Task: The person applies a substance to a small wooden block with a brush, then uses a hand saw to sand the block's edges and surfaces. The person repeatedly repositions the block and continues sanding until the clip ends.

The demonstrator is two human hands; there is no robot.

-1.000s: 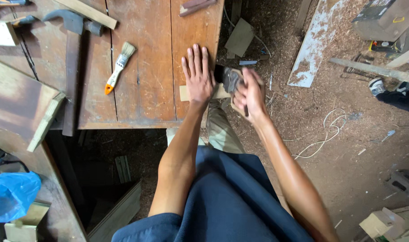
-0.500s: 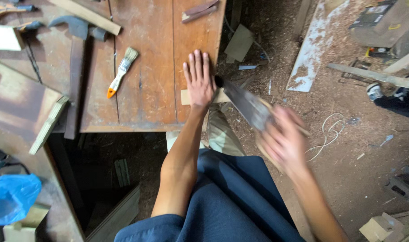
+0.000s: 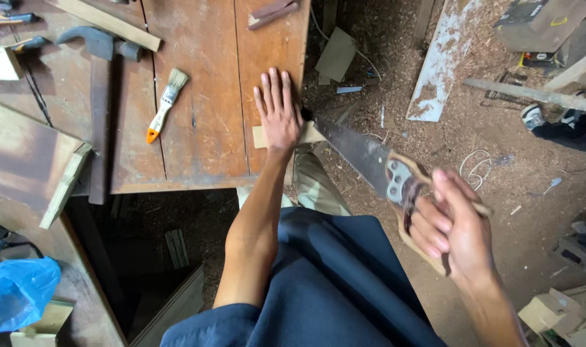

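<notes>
Sawdust-strewn workshop floor (image 3: 472, 173), brown wooden tabletop (image 3: 203, 109) upper left. Left hand (image 3: 280, 115) flat, fingers spread and open, palm down on a small pale wood strip (image 3: 309, 133) at the tabletop's right edge; strip pokes out past the edge toward the right. Right hand (image 3: 453, 228) off the tabletop, lower right, fingers closed around the wooden handle of a handsaw (image 3: 376, 164). Saw blade's long axis running diagonally from the handle up-left to the strip; blade tip touching or just beside the strip's overhanging end, right next to the left thumb. Exact contact point hard to tell, tip partly dark against the edge. Teeth side appears to face down-left, slightly blurred. Strip's long axis roughly left-right, so blade crossing it at an angle. Left hand much nearer the strip, sitting on it; right hand well apart from it, linked only through the blade. Elsewhere on tabletop: paintbrush (image 3: 166, 103) with orange handle tip, well left of the left hand; hammer (image 3: 100, 48) upper left; long wood slat (image 3: 106, 22) near it. Blue plastic bag (image 3: 17, 302) lower left. Pale board (image 3: 440, 61) lying on the floor upper right. Dark blue garment across the lap below.
</notes>
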